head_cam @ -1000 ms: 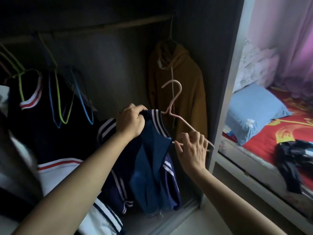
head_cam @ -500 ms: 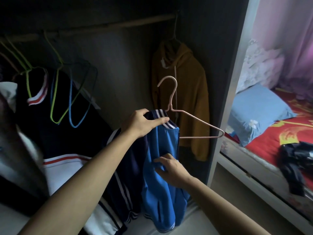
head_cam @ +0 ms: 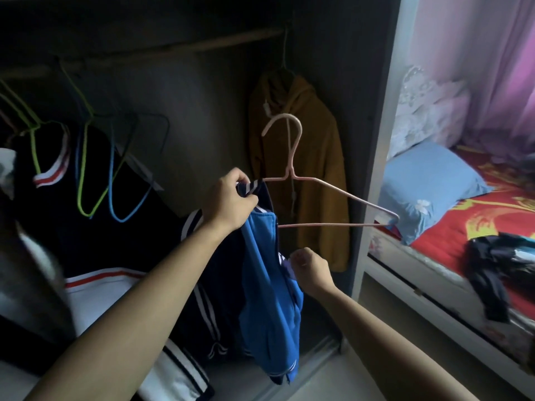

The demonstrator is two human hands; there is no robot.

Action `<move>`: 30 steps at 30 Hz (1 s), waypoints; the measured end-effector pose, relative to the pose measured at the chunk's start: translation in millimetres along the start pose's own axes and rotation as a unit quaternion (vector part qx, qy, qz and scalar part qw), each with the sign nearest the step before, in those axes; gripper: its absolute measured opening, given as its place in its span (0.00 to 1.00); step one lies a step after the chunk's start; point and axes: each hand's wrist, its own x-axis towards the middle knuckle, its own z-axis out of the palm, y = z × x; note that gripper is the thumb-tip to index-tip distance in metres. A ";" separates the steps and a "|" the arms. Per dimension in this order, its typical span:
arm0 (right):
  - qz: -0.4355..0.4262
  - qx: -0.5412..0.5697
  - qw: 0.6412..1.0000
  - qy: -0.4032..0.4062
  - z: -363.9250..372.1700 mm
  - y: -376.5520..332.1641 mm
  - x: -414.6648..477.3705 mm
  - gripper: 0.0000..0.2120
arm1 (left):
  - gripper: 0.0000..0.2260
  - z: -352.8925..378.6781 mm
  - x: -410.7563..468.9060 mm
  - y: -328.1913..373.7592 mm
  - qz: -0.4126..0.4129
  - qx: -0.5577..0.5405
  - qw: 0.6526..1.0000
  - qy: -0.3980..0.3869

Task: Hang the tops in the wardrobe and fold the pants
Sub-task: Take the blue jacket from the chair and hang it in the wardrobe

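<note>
**Dressing a top onto its hanger, mid-step.** At upper left, empty wire hangers [head_cam: 86, 175] hung from the wardrobe rail [head_cam: 202, 47] above dark garments. At centre, my left hand [head_cam: 228, 202] clenched the striped collar of the blue jacket [head_cam: 269, 285] together with one end of the pink hanger [head_cam: 333, 225], both held out in front of the open wardrobe, below the rail. The hanger's other arm stood bare. At lower centre, my right hand [head_cam: 311, 266] pinched the jacket's front edge. I judged that the next move called for drawing the free shoulder over the bare arm, then lifting the hook to the rail. Right of centre, a white tag at the neck of the brown hoodie [head_cam: 315, 169] was too small to read, and I saw no other writing or brand. At far right, a dark garment [head_cam: 492, 264], perhaps the pants, lay on the bed [head_cam: 477, 224].
</note>
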 end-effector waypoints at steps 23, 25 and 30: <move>0.015 -0.138 0.981 0.134 -61.8 24.8 25.2 0.25 | 0.06 -40.3 15.7 -73.6 -0.074 0.062 0.995 0.023; -0.012 -0.183 0.974 0.136 -77.3 30.0 29.7 0.29 | 0.07 -43.1 15.8 -81.0 -0.066 0.067 0.995 -0.006; -0.001 -0.152 0.985 0.077 -123.3 15.5 53.9 0.32 | 0.05 -40.2 10.4 -96.8 -0.040 0.086 0.989 -0.114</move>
